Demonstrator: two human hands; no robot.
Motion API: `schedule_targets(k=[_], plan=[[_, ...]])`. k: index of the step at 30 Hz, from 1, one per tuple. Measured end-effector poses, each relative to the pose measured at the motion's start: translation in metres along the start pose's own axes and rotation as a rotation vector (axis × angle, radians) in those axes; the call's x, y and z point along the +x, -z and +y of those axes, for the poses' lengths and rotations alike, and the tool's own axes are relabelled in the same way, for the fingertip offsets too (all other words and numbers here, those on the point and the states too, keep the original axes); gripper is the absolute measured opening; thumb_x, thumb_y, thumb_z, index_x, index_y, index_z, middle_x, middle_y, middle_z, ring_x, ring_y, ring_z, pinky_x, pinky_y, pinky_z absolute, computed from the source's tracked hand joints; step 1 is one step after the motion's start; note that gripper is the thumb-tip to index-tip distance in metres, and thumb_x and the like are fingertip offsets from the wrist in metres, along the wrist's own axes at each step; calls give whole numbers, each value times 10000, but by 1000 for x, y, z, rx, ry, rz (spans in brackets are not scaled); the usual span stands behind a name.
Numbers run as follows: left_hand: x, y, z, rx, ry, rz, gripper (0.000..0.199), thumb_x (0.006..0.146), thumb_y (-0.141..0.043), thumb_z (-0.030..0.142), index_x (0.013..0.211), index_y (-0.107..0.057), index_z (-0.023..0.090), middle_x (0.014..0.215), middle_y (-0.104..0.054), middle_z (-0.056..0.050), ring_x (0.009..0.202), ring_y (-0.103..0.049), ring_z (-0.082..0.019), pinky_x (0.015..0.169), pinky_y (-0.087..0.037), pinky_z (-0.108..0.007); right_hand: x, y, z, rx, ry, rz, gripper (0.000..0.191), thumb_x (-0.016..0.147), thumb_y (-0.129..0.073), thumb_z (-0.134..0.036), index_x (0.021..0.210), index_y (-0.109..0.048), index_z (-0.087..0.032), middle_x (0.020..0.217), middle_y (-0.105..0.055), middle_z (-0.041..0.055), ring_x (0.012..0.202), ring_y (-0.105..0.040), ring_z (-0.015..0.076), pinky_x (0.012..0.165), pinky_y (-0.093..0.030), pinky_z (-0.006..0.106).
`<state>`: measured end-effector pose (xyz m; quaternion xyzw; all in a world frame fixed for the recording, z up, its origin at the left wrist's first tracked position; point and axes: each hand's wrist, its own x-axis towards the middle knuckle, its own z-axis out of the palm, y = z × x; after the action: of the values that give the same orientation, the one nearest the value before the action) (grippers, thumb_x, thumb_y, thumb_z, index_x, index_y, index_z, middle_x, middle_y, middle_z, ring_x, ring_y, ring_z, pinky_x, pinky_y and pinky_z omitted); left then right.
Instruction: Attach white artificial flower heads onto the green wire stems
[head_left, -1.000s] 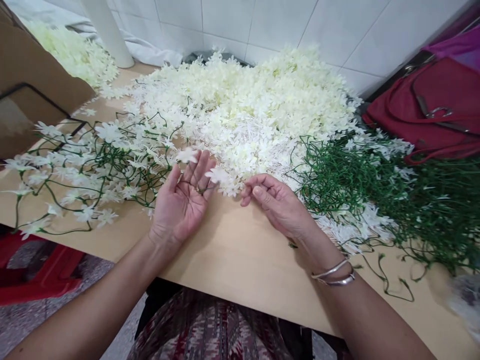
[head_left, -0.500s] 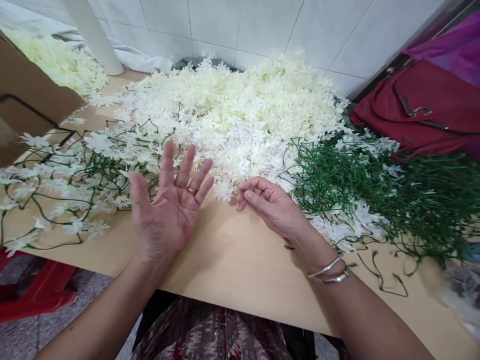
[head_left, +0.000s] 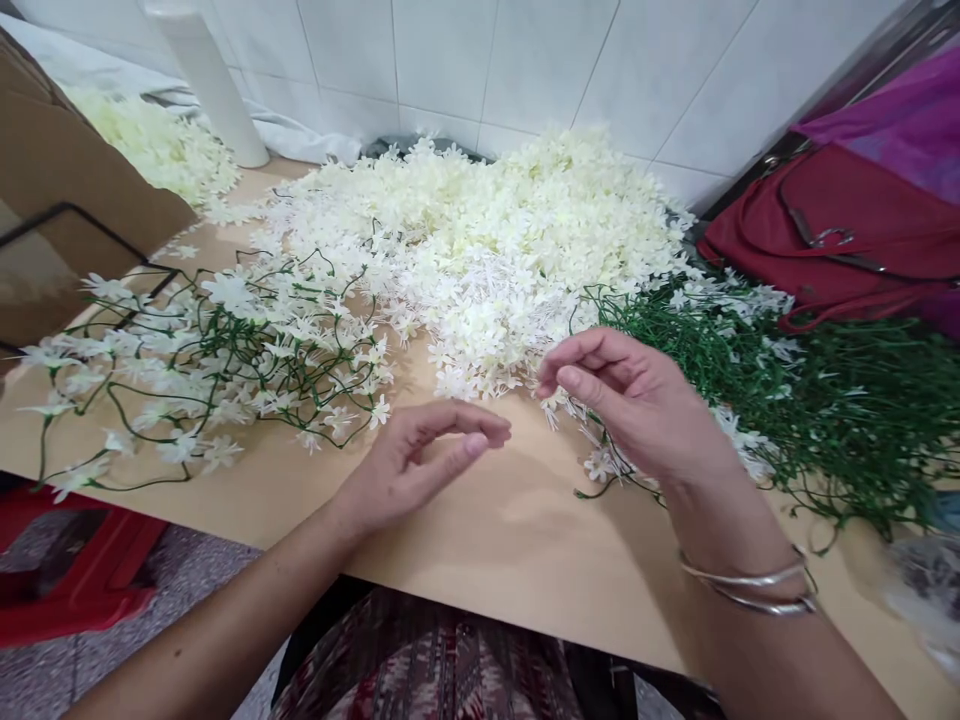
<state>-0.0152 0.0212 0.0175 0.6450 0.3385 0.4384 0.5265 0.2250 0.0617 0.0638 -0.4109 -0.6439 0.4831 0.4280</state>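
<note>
My left hand (head_left: 427,462) hovers over the front of the table (head_left: 480,535), fingers loosely curved and thumb apart from them, with nothing visible in it. To its right, my right hand (head_left: 637,400) is raised with half-curled fingers, a gap between thumb and fingers, and I see nothing in it. Behind the hands lies a big heap of white and cream artificial flowers (head_left: 480,230). Left of my left hand, white flowers on green stems (head_left: 225,360) are spread in a tangle. Beyond my right hand sits a pile of green plastic stems (head_left: 720,350), partly hidden by it.
A red bag (head_left: 855,230) leans at the back right. A cardboard box (head_left: 75,170) stands at the left, near a white pipe (head_left: 210,85). Tiled wall (head_left: 555,60) closes off the back. A red stool (head_left: 97,575) is below the table's left edge.
My left hand has turned from palm-up with spread fingers to curved, moving right and down. My right hand has moved right and slightly up. The view has shifted a little.
</note>
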Motion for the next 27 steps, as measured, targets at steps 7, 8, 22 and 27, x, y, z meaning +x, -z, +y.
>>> schedule_targets(k=[7,8,22,27], plan=[[3,-8,-13,264,-45,-132,176,1004,-623,265,1040,-788,213,977,-817,-62,865,-761,-176,777,-576,-267,-50,44,-24,-640,-121,-173,66,936,-728,-308,899,-745,-256,849,-746,35,749,-652,204,652,-474,311],[4,-8,-16,284,-51,-143,176,1006,-620,265,1040,-786,217,976,-814,-61,863,-759,-177,767,-573,-266,-62,45,-20,-679,-140,-171,33,930,-723,-283,910,-739,-262,846,-740,29,746,-654,204,648,-474,309],[53,-33,-33,502,-213,-264,221,1010,-538,223,1122,-728,212,1035,-781,-68,899,-724,-199,829,-563,-330,-63,21,57,-820,5,84,143,991,-549,-131,898,-607,-224,947,-579,64,862,-587,213,763,-465,354],[63,-34,-39,414,-188,-177,292,995,-557,197,1272,-644,231,1165,-753,-79,1000,-733,-198,928,-561,-349,-27,11,65,-671,169,180,147,1005,-514,-165,880,-544,-237,950,-582,60,896,-574,217,815,-457,355]])
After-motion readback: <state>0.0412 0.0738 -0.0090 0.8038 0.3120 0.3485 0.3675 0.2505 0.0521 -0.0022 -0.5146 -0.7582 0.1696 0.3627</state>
